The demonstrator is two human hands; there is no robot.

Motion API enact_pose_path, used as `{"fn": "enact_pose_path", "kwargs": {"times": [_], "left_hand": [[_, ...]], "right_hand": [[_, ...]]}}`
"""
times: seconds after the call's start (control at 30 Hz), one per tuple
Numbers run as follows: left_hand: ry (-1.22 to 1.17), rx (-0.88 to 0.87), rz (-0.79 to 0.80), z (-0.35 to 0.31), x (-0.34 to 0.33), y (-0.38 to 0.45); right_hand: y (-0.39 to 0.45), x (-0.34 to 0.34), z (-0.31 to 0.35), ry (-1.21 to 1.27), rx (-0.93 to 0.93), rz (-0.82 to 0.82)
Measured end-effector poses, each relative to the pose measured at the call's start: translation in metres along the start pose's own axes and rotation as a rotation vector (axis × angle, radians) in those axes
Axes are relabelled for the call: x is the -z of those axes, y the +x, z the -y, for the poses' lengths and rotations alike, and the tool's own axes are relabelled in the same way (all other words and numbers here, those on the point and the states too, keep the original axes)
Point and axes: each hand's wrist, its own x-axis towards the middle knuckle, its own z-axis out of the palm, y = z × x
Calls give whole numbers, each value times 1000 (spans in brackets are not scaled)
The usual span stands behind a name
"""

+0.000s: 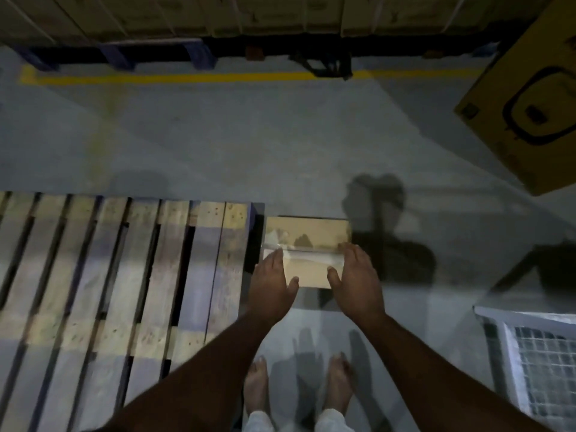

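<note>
A small brown cardboard box, sealed with clear tape across its top, lies on the grey floor just right of a wooden pallet. My left hand is at the box's left side and my right hand at its right side. Both hands have straight fingers pointing forward and thumbs turned inward over the box's near edge. Whether the palms touch the box sides I cannot tell. My two bare feet stand on the floor below the box.
The wooden pallet with blue-tinted slats fills the left. A large yellow-brown carton sits at the upper right. A white wire cage stands at the lower right. Stacked cartons on pallets line the far side behind a yellow floor line.
</note>
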Motion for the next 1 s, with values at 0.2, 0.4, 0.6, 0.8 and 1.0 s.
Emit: {"fn": "enact_pose_path", "kwargs": {"times": [0.2, 0.4, 0.6, 0.8, 1.0], "left_hand": [[74, 15, 47, 67, -96, 82], [137, 48, 10, 116, -154, 139], [-143, 354, -34, 147, -182, 166], [-357, 462, -32, 155, -186, 164], [-358, 377, -116, 125, -141, 158]], "right_hand": [[78, -112, -50, -67, -52, 42], [125, -186, -99, -129, -99, 38], [143, -228, -124, -141, -205, 49], [148, -237, -124, 94, -412, 16], [144, -182, -109, 92, -415, -85]]}}
